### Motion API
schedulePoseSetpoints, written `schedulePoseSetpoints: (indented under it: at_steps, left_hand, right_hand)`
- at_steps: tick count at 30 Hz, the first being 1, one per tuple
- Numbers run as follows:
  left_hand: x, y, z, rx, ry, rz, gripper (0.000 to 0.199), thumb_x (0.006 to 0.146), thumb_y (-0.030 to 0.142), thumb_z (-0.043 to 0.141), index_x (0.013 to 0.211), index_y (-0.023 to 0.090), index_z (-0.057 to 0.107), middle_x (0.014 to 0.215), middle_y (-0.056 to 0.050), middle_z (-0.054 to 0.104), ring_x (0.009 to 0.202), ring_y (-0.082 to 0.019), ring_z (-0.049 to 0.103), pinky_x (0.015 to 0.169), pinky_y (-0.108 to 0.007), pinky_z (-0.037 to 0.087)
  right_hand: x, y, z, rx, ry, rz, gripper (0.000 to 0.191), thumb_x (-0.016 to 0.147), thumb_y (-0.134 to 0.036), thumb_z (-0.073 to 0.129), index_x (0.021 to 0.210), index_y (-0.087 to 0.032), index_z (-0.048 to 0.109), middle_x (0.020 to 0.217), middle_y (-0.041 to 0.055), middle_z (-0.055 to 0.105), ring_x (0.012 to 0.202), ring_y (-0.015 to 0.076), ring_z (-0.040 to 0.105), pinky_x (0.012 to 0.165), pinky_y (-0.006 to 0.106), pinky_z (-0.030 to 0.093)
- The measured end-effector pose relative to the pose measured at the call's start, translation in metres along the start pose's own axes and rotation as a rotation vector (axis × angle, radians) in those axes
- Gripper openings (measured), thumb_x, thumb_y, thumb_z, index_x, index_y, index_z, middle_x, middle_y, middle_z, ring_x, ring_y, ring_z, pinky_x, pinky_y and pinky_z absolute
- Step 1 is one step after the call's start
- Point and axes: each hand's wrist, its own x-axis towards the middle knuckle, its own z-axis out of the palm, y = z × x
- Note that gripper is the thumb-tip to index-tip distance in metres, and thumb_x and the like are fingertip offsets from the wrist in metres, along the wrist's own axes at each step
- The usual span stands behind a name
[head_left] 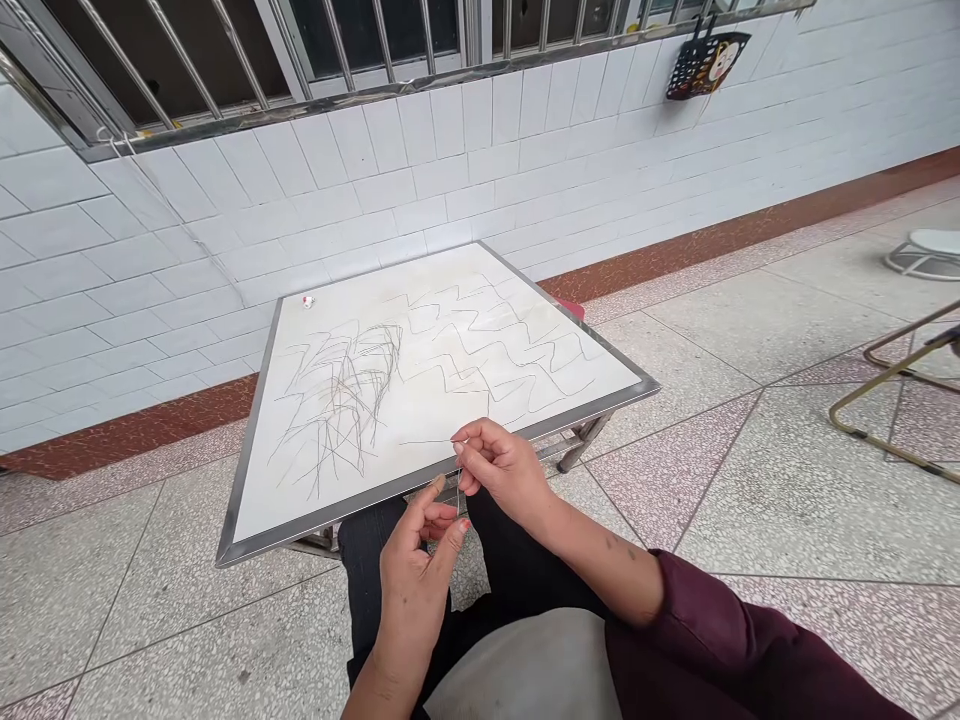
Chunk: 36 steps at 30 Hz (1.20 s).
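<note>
Your right grip (506, 470) hid the bend of the wire (427, 442), and whether its lower end touched your left grip (416, 550) was hard to tell. Beyond both grips, many wires (341, 385) overlapped too thickly on the worktop (360, 285) to count. Your right grip pinched the wire tightly, one end jutting leftward; your left grip, just below, stood partly open, fingers curled, its forearm cut off.
</note>
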Motion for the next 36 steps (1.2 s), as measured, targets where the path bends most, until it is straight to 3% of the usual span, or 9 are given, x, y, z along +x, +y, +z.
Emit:
schedulePoseSetpoints:
  at_steps: [3,7,14,18,21,25,31,36]
  left_hand:
    - [0.001,-0.001,0.002,-0.035,-0.053,-0.038,0.031,0.078,0.038,0.072,0.106,0.025,0.074,0.087,-0.004,0.074,0.081,-0.022,0.068,0.079,-0.033,0.053]
    - [0.003,-0.002,-0.002,-0.255,-0.039,-0.187,0.036,0.079,0.042,0.070,0.107,0.021,0.074,0.091,-0.007,0.076,0.084,-0.023,0.071,0.083,-0.037,0.055]
    - [0.012,0.000,-0.010,-0.651,0.100,-0.382,0.039,0.069,0.035,0.082,0.100,0.016,0.071,0.092,-0.009,0.077,0.090,-0.024,0.072,0.081,-0.036,0.056]
    - [0.016,0.001,-0.009,-0.743,0.169,-0.380,0.037,0.065,0.032,0.084,0.096,0.018,0.070,0.093,-0.008,0.077,0.094,-0.024,0.072,0.083,-0.034,0.054]
    - [0.017,-0.001,-0.008,-0.709,0.204,-0.348,0.034,0.068,0.033,0.082,0.096,0.018,0.070,0.098,-0.008,0.076,0.097,-0.023,0.071,0.080,-0.032,0.053]
    - [0.014,-0.006,-0.003,-0.540,0.211,-0.268,0.037,0.075,0.037,0.076,0.106,0.019,0.071,0.108,-0.009,0.074,0.100,-0.022,0.067,0.071,-0.026,0.048]
    - [0.009,-0.012,0.007,-0.414,0.044,-0.197,0.048,0.081,0.038,0.071,0.126,0.023,0.062,0.096,-0.004,0.076,0.099,-0.021,0.067,0.092,-0.033,0.046]
    - [0.009,-0.016,0.007,-0.388,-0.040,-0.188,0.052,0.080,0.036,0.072,0.130,0.022,0.059,0.098,-0.006,0.075,0.098,-0.022,0.067,0.096,-0.038,0.046]
  right_hand:
    - [-0.001,-0.002,0.004,-0.011,-0.054,0.020,0.016,0.086,-0.037,0.060,0.093,-0.023,0.062,0.066,-0.0053,0.061,0.051,0.0100,0.062,0.051,0.021,0.052]
    - [0.000,-0.001,0.000,-0.077,-0.088,-0.002,0.021,0.085,-0.037,0.062,0.101,-0.024,0.063,0.078,-0.0020,0.065,0.064,0.0130,0.064,0.055,0.024,0.053]
    - [0.004,0.010,-0.018,-0.325,-0.076,-0.108,0.023,0.094,-0.039,0.050,0.098,-0.023,0.066,0.089,0.0018,0.070,0.084,0.0180,0.064,0.077,0.032,0.049]
    - [-0.001,0.013,-0.019,-0.317,-0.206,-0.102,0.025,0.096,-0.040,0.049,0.103,-0.023,0.065,0.098,0.0046,0.070,0.092,0.0199,0.065,0.084,0.035,0.049]
    - [-0.005,0.012,-0.014,-0.378,-0.313,-0.172,0.026,0.089,-0.041,0.062,0.109,-0.024,0.065,0.098,0.0053,0.070,0.094,0.0219,0.064,0.085,0.037,0.049]
    - [-0.009,0.011,-0.002,-0.456,-0.304,-0.260,0.034,0.085,-0.039,0.067,0.115,-0.024,0.062,0.102,0.0068,0.069,0.094,0.0228,0.063,0.086,0.039,0.048]
    - [-0.005,0.015,0.010,-0.209,-0.136,-0.047,0.019,0.089,-0.035,0.059,0.104,-0.024,0.058,0.089,0.0016,0.065,0.074,0.0155,0.064,0.067,0.029,0.052]
    - [0.001,0.022,0.007,-0.085,-0.168,0.035,0.016,0.090,-0.035,0.054,0.101,-0.024,0.057,0.078,-0.0025,0.061,0.062,0.0118,0.059,0.061,0.026,0.049]
